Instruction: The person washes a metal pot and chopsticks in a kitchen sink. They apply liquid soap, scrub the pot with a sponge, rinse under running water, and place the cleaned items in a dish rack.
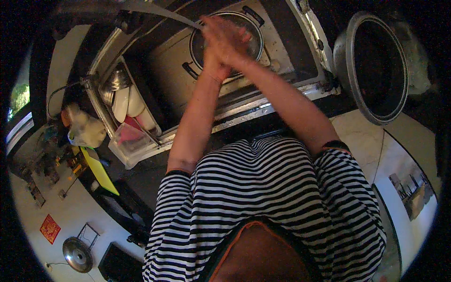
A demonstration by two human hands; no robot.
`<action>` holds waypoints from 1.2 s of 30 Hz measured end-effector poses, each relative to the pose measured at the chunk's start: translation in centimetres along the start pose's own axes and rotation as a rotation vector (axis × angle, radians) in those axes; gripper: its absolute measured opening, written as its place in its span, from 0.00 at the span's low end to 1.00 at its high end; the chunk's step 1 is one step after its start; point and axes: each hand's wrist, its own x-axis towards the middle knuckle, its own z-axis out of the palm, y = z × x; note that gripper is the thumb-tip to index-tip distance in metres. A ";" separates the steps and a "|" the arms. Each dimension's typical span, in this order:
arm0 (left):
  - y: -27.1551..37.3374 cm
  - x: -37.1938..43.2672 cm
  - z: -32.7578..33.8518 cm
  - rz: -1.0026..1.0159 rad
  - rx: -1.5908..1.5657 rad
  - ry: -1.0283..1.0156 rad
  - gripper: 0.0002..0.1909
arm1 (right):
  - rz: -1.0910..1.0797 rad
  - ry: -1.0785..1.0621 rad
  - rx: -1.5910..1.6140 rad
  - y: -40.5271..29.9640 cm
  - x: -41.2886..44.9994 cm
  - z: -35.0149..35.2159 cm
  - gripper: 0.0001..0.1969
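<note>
My left hand [215,58] and my right hand [229,42] are pressed together, palm against palm, over a round two-handled pot [261,38]. Motion blur softens both, and the overlapping fingers are hard to tell apart. Nothing shows between the palms. The pot, with dark handles and a pale metal rim, stands on a light board or basin floor [169,70]. What lies inside the pot is mostly hidden by my hands. A pale curved strip, perhaps a tap spout or running water [176,17], reaches in from the upper left towards my fingers.
Left of the pot, a narrow rack [139,102] holds metal bowls, white spoons or ladles and a pink item. A clear plastic container [128,144] hangs at its near corner. A metal-edged frame [246,114] runs before me. At right stands a large round metal basin [405,70].
</note>
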 end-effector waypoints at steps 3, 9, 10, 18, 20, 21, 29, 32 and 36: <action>-1.1 0.4 -0.8 0.009 0.056 0.039 0.26 | -0.103 0.116 -0.261 2.7 0.7 -0.3 0.18; -2.0 -0.9 -2.5 -0.027 0.073 0.241 0.25 | -0.146 0.259 -0.509 5.1 -0.6 -0.5 0.12; -2.3 -0.9 -2.4 -0.036 0.104 0.326 0.25 | -0.101 0.230 -0.525 5.1 -0.7 -0.3 0.12; -1.1 -0.6 -6.7 0.147 0.609 0.625 0.25 | 0.228 0.071 0.461 5.3 0.6 3.0 0.18; -1.3 -0.8 -6.8 0.150 0.649 0.662 0.23 | 0.150 0.067 0.442 3.0 2.4 2.2 0.18; -2.0 -0.9 -5.7 0.197 0.649 0.648 0.23 | 0.129 0.082 0.552 3.4 3.0 2.3 0.17; -2.7 -0.1 -5.1 0.072 0.924 0.548 0.26 | 0.363 0.043 0.351 -3.0 3.6 -0.3 0.23; -1.0 -0.4 -5.2 0.189 0.732 0.438 0.26 | 0.235 -0.123 0.182 -4.0 3.1 -1.4 0.18; 2.4 -0.5 -4.9 0.361 0.401 0.365 0.32 | -0.158 -0.150 -0.146 -0.5 0.5 0.2 0.13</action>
